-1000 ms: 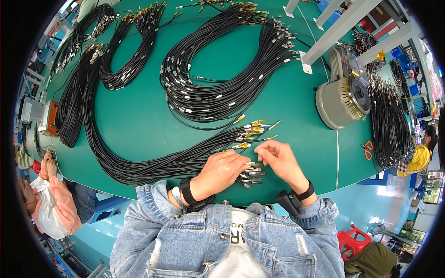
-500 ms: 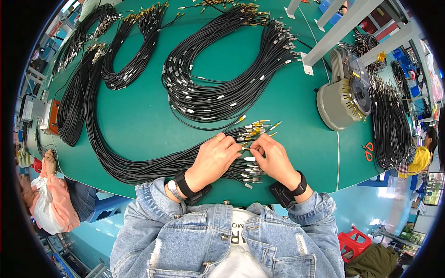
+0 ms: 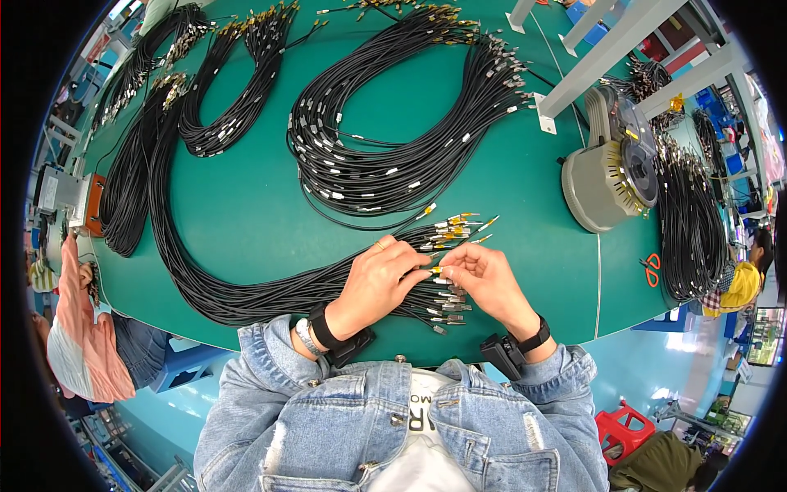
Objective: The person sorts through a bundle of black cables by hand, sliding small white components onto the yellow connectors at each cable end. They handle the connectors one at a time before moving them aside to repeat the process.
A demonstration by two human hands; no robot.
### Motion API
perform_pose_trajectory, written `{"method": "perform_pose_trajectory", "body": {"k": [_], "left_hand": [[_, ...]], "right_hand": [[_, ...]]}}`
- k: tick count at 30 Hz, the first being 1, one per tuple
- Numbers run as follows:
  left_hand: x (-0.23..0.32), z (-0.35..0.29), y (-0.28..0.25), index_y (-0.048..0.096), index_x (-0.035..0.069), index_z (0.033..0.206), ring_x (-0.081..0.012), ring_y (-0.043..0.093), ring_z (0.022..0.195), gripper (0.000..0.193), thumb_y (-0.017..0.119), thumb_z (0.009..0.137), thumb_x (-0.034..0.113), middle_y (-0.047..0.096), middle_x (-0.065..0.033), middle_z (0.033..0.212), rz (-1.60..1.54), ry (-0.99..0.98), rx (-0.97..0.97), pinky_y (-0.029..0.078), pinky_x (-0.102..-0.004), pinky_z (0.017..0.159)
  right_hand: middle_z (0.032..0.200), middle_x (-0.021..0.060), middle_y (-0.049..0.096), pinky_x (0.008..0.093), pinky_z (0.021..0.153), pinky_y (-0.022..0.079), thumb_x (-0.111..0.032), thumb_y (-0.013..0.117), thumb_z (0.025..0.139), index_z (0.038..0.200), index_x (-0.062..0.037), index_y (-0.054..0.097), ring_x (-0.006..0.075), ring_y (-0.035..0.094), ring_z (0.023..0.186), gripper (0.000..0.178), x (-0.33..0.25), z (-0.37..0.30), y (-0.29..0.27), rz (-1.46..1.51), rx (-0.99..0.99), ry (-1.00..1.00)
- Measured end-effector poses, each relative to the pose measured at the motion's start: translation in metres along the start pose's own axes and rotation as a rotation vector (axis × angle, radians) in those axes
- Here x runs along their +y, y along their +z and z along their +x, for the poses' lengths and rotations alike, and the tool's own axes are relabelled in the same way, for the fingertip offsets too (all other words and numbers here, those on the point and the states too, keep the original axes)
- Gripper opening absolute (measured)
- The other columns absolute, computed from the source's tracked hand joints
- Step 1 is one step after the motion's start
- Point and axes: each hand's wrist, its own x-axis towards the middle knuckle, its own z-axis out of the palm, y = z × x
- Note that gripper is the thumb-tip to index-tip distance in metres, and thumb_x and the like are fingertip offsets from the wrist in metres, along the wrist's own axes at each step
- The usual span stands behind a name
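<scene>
A bundle of black cables (image 3: 246, 302) curves along the table toward me, its metal-tipped ends fanned out around my hands. My left hand (image 3: 382, 277) lies over the bundle, thumb and forefinger pinching one cable just behind its end. Around that cable end sits a small yellow label (image 3: 437, 269). My right hand (image 3: 485, 279) closes on the label with thumb and forefinger. Other ends, some with yellow labels (image 3: 456, 221) and some with white sleeves, lie just beyond and below the fingers.
A large looped cable bundle (image 3: 361, 184) lies ahead, with more bundles (image 3: 234, 115) at far left. A grey round tape dispenser (image 3: 602, 180) stands right, near orange-handled scissors (image 3: 652, 270) and a metal frame leg (image 3: 590, 74). A co-worker (image 3: 90, 328) sits at the left edge.
My right hand has shifted slightly, and the yellow piece between my hands now sits around the cable end. The co-worker at left has raised an arm.
</scene>
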Motion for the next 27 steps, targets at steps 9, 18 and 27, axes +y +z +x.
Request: {"method": "perform_pose_trajectory", "body": {"k": [9,18,27], "left_hand": [[-0.001,0.000,-0.004,0.069,0.006,0.085,-0.0237,0.059,0.076,0.014,0.077,0.075,0.012,0.066,-0.0041,0.082,-0.050,-0.033,-0.052,0.049,-0.0335,0.069],[-0.003,-0.003,0.001,0.069,0.005,0.085,-0.0234,0.060,0.077,0.014,0.076,0.075,0.013,0.067,-0.0049,0.082,-0.047,-0.013,-0.051,0.049,-0.0344,0.071],[-0.002,-0.006,0.002,0.069,0.005,0.084,-0.0224,0.060,0.075,0.013,0.075,0.076,0.013,0.067,-0.0043,0.077,-0.032,-0.006,-0.027,0.047,-0.0346,0.070]], "right_hand": [[0.090,0.0034,0.067,0.0215,0.069,0.049,-0.003,0.063,0.091,0.103,0.0019,0.064,0.0067,0.061,0.077,0.013,-0.011,-0.003,0.003,0.023,-0.006,0.038],[0.091,0.0038,0.067,0.0224,0.072,0.050,-0.003,0.062,0.092,0.102,0.0023,0.064,0.0071,0.061,0.081,0.012,-0.009,-0.005,0.008,-0.136,0.026,-0.098],[0.090,0.0027,0.066,0.0219,0.073,0.050,-0.001,0.064,0.089,0.101,0.0020,0.063,0.0068,0.061,0.082,0.012,-0.005,-0.005,0.007,-0.172,0.023,-0.136]]}}
